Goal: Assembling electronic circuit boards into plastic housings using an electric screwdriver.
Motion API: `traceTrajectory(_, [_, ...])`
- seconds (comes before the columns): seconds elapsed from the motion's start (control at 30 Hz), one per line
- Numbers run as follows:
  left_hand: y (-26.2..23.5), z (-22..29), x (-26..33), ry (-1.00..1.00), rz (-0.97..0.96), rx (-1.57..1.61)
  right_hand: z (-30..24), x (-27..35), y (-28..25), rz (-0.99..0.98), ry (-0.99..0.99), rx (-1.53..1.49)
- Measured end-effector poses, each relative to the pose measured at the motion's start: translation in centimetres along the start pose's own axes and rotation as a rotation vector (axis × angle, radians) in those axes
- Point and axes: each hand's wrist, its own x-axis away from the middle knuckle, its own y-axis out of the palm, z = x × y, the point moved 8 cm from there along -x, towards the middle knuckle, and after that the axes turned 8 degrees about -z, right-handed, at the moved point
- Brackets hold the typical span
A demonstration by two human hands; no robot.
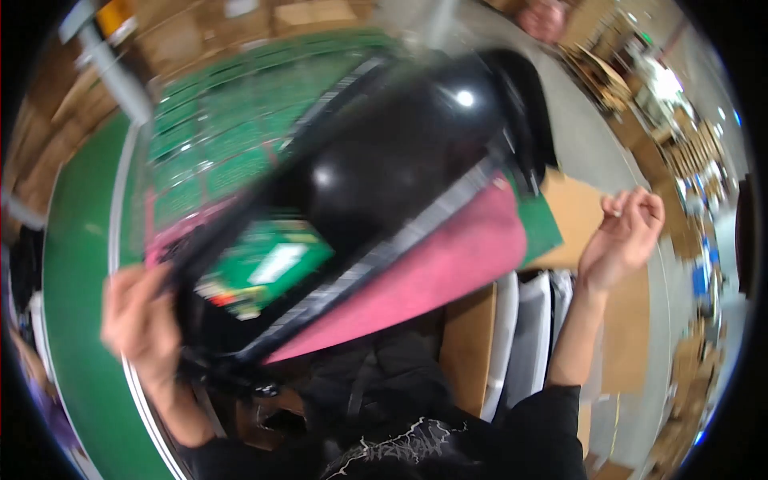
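Head view: the left hand [140, 316], down at eight o'clock, is clamped round the lower corner of a glossy black bag [384, 168], lifting it close to the camera, likely to check the green circuit board [268, 268] showing inside. A pink sheet [448, 268] lies under the bag. At three o'clock the right hand [624, 236] hangs free, fingers loosely curled, holding nothing, above the green bench [80, 304].

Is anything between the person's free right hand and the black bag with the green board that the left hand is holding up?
Nothing visible stands between them. The left hand grips the glossy black bag at its lower corner; a pink sheet lies against its underside. The right hand, fingers curled and holding nothing, hangs apart, beside the pink sheet's right edge, with only open air between.
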Motion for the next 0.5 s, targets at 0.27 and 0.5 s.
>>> traceTrajectory(0.27, [-9.0,-14.2,14.2,-0.592,0.727,0.902,13.2,11.4,-24.7,0.158,0.454,0.779])
traceTrajectory(0.5, [-11.5,-18.9,14.5,-0.522,0.555,1.026,20.5,31.7,-35.0,-0.195,1.243,1.335])
